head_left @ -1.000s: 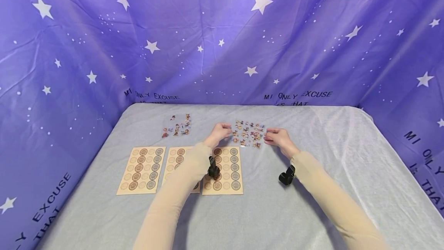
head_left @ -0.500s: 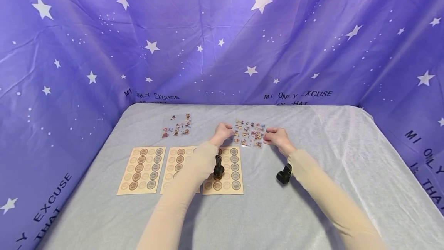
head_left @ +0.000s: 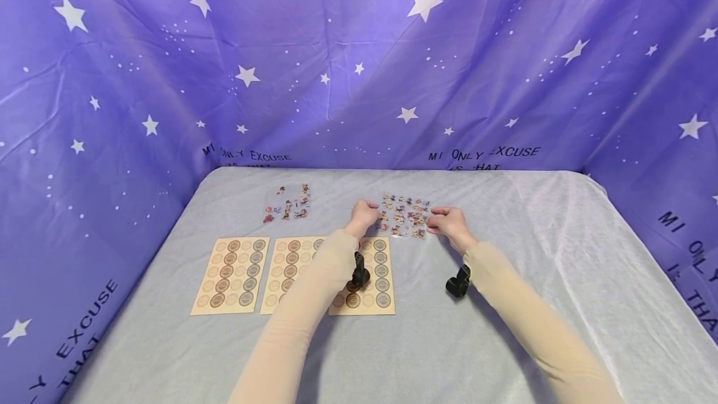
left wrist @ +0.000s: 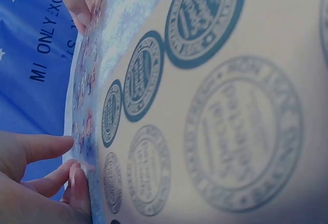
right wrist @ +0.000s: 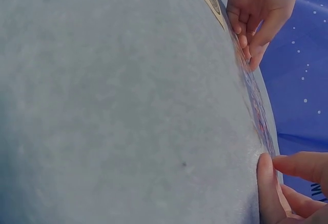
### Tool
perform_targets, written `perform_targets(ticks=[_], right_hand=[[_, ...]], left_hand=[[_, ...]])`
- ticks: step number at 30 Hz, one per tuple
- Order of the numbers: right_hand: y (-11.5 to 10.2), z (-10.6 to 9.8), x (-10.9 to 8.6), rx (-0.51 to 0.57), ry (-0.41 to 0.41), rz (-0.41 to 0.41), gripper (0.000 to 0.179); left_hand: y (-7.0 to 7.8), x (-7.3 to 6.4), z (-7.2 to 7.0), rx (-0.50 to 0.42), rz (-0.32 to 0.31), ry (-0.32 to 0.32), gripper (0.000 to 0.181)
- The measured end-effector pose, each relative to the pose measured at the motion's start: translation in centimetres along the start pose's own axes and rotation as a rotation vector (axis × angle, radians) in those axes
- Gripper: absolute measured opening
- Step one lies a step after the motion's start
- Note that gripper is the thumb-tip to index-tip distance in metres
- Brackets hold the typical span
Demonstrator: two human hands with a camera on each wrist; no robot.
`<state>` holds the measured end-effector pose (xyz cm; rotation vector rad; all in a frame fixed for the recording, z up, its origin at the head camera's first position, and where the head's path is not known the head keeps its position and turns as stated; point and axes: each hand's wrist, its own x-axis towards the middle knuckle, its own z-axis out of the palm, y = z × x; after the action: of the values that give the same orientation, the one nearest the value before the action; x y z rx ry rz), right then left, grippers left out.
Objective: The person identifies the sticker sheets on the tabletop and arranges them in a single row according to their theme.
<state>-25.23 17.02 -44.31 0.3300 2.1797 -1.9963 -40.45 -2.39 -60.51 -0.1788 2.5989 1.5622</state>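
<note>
A clear sticker sheet (head_left: pixel 401 217) with small colourful figures lies between my two hands near the back of the table. At its left edge my left hand (head_left: pixel 364 215) pinches with bent fingers; in the left wrist view the left-hand fingers (left wrist: pixel 48 147) meet the sheet's rim. My right hand (head_left: pixel 447 223) holds the right edge; in the right wrist view its thumb (right wrist: pixel 266 183) and forefinger come together there. Below my left hand lies a cream sheet of round labels (head_left: pixel 382 279), partly hidden by the left sleeve.
Two more cream label sheets (head_left: pixel 225 276) (head_left: pixel 280 260) lie to the left, the nearer one partly under the left forearm. Behind them is another clear sticker sheet (head_left: pixel 287 207) with fewer figures. A purple starry curtain (head_left: pixel 359 80) surrounds the grey cloth-covered table (head_left: pixel 426 354).
My left hand has shifted a little to the right, up to the clear sticker sheet's left edge. The sheet has slid very slightly right. My right hand stays nearly in place.
</note>
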Motion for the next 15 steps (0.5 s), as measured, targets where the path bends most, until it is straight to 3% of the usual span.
perform_targets(ticks=[2, 4, 6, 8, 11, 13, 15], right_hand=[[0.0, 0.0, 0.0, 0.008, 0.002, -0.001, 0.047], [0.0, 0.0, 0.0, 0.017, 0.005, -0.002, 0.047], [0.0, 0.0, -0.1, 0.026, 0.002, -0.004, 0.047], [0.0, 0.0, -0.1, 0.038, 0.007, -0.001, 0.047], [0.0, 0.0, -0.2, 0.055, 0.006, 0.004, 0.047], [0.0, -0.1, -0.2, 0.063, 0.008, 0.013, 0.048], [0.0, -0.1, -0.2, 0.068, 0.016, 0.025, 0.048]], left_hand=[[-0.5, 0.6, 0.3, -0.026, -0.025, -0.014, 0.028], [-2.3, 2.5, 1.3, -0.058, -0.014, -0.013, 0.028], [-5.0, 5.5, 2.7, -0.094, -0.037, -0.032, 0.031], [-8.7, 9.8, 4.9, -0.119, -0.063, -0.036, 0.034], [-5.9, 6.9, 3.6, -0.137, -0.086, -0.015, 0.035], [-2.4, 2.8, 1.6, -0.147, -0.079, 0.002, 0.034], [2.4, -2.9, -1.1, -0.145, -0.075, 0.023, 0.033]])
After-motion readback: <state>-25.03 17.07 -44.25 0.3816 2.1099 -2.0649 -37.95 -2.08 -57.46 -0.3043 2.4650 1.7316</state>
